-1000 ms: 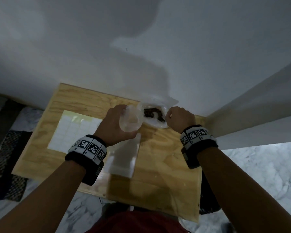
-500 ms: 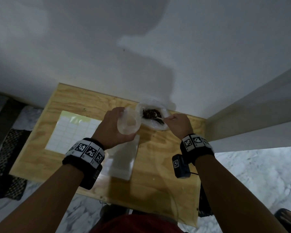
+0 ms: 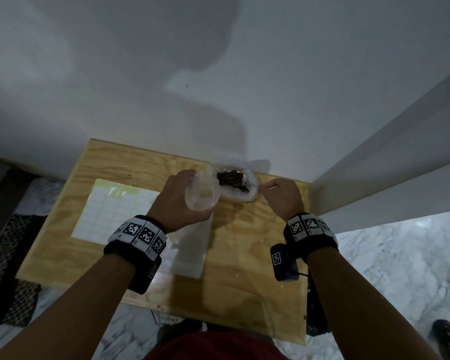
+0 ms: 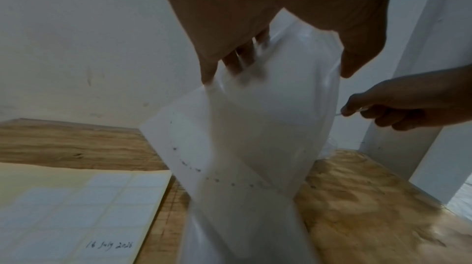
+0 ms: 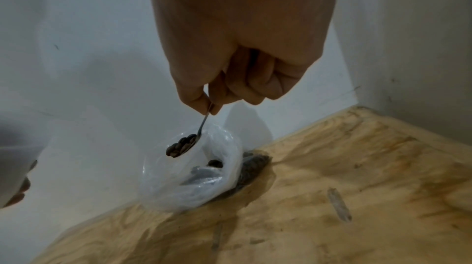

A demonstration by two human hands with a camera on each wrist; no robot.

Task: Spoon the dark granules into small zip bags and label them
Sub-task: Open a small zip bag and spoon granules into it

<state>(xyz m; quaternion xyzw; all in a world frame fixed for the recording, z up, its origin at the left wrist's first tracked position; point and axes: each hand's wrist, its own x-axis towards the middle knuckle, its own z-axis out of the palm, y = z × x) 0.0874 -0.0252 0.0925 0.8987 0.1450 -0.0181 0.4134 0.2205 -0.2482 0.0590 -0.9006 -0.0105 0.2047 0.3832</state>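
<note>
My left hand point(image 3: 178, 197) grips a small clear zip bag point(image 3: 202, 194) by its mouth, held open above the table; the bag point(image 4: 255, 127) hangs down below my fingers with a few dark specks inside. My right hand point(image 3: 278, 196) pinches the handle of a metal spoon point(image 5: 190, 143) heaped with dark granules, lifted just above a larger clear plastic bag point(image 5: 194, 177) of granules point(image 3: 230, 176) at the back of the table. The spoon bowl sits to the right of the small bag's mouth.
A plywood table point(image 3: 244, 268) stands against a white wall. A sheet of white labels point(image 3: 115, 211) lies at the left, one marked with a handwritten date point(image 4: 109, 245). Clear flat bags point(image 3: 191, 248) lie in the middle. A white pillar point(image 3: 387, 152) rises at the right.
My right hand has drawn back to the right and raised the spoon, loaded with granules, out of the large bag. My left hand keeps the small bag open in nearly the same place.
</note>
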